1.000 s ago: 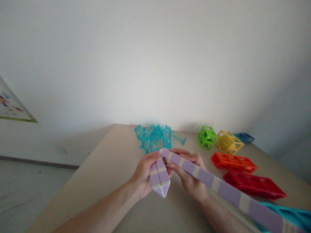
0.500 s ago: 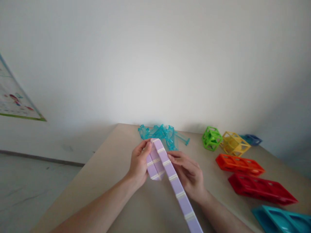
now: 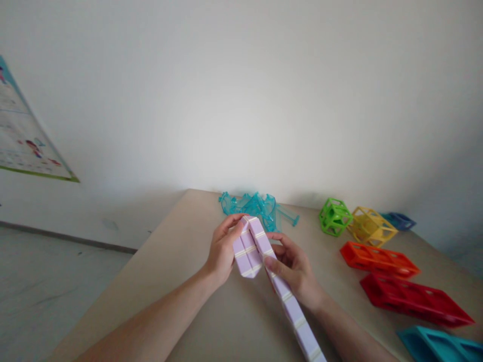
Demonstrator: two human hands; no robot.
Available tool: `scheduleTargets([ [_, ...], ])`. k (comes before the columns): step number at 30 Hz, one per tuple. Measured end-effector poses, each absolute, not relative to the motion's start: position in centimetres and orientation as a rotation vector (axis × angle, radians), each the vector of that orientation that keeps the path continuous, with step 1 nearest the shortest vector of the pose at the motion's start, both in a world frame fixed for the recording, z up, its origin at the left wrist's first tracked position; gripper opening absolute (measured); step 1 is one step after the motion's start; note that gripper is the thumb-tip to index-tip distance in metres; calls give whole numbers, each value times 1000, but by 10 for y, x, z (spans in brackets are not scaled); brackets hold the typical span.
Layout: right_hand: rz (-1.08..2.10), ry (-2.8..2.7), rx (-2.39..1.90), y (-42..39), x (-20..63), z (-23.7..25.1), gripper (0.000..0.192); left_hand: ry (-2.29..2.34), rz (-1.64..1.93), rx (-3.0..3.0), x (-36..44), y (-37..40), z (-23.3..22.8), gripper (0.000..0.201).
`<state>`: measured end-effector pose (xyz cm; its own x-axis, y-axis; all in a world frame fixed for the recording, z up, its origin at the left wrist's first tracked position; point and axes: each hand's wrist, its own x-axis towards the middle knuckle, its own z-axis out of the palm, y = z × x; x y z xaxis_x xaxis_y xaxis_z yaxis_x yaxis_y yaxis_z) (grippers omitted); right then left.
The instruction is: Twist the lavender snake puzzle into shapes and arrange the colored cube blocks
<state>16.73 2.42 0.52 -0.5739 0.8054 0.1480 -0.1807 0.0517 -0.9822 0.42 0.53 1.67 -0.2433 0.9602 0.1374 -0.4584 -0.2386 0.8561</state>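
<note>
Left hand (image 3: 222,251) clamps the folded end of the lilac segmented plastic strip (image 3: 260,249), steadying it above the beige table (image 3: 181,251); right hand (image 3: 292,269) pinches its tail trailing toward five o'clock, guiding the fold. Clear teal pieces (image 3: 256,207) lie at twelve.

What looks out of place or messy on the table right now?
Only the clear teal pieces at the table's far edge: they lie in a tangled heap, while the green, yellow, orange and red frames sit in a tidy row.
</note>
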Motion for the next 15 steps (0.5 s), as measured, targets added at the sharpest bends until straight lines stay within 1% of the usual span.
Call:
scheduleTargets([
  [6, 1771, -1535, -575, 26, 169, 6, 40, 859, 1673, 884, 5, 3, 15, 23],
  [11, 1798, -1558, -583, 21, 168, 10, 51, 857, 1591, 813, 5, 7, 13, 26],
  [15, 1740, -1559, -670, 19, 166, 11, 54, 839, 1531, 788, 5, 10, 8, 29],
])
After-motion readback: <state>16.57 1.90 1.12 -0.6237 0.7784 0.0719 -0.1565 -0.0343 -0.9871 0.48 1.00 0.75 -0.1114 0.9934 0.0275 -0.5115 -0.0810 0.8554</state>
